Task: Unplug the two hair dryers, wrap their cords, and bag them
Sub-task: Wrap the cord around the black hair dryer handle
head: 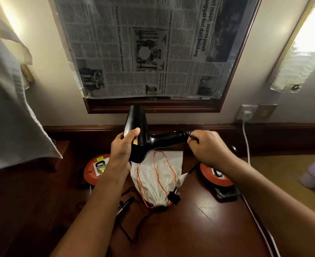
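Observation:
A black hair dryer (143, 130) is held up above the desk, nozzle end toward me and handle pointing right. My left hand (122, 147) grips its barrel. My right hand (207, 147) pinches the black cord (190, 135) where it leaves the handle's end. Below the dryer lies a white cloth bag (156, 175) with an orange drawstring (169, 167), its gathered mouth toward me. More black cord (132, 225) trails over the desk in front of the bag. A second dryer is not visible.
Two orange cord reels stand on the dark wooden desk (190, 229), one at left (95, 168), one at right (214, 175). A white plug (246, 114) sits in the wall socket, its white cable hanging down. A newspaper-covered mirror (153, 52) hangs ahead; white cloth (10, 108) at left.

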A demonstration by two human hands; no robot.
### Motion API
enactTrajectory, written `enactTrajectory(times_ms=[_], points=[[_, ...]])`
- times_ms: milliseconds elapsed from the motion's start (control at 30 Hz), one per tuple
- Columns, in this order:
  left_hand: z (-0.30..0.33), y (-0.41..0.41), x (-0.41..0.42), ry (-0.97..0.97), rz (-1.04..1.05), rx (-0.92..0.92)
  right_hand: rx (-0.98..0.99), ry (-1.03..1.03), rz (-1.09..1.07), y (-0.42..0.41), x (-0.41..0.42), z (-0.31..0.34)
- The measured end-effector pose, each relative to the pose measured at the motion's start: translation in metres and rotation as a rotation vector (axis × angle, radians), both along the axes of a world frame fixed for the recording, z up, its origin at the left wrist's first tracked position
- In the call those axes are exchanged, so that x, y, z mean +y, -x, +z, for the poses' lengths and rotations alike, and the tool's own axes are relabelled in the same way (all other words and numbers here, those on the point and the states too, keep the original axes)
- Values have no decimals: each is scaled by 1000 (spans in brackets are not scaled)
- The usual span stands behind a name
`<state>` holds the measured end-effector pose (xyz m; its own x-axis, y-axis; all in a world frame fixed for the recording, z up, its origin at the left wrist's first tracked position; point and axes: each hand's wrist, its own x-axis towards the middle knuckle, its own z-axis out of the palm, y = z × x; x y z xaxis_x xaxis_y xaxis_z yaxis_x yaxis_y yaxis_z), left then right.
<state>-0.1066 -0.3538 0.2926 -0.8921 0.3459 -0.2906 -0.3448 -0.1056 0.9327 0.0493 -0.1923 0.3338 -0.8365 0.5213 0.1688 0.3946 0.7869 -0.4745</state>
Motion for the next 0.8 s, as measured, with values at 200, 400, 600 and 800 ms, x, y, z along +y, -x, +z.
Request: enactTrajectory(times_ms=[200, 400, 600, 800], points=[[-2, 4, -6, -201, -22, -152, 121, 634, -105, 1, -21, -35], [4, 7, -6, -208, -39, -131, -34, 1004, -64, -8, -30, -47], [10, 5, -7, -274, -60, -127, 26, 1030, 5, -12, -30, -56], [18, 9, -6, -270, -69, -121, 18, 918, 102, -18, -37, -70]])
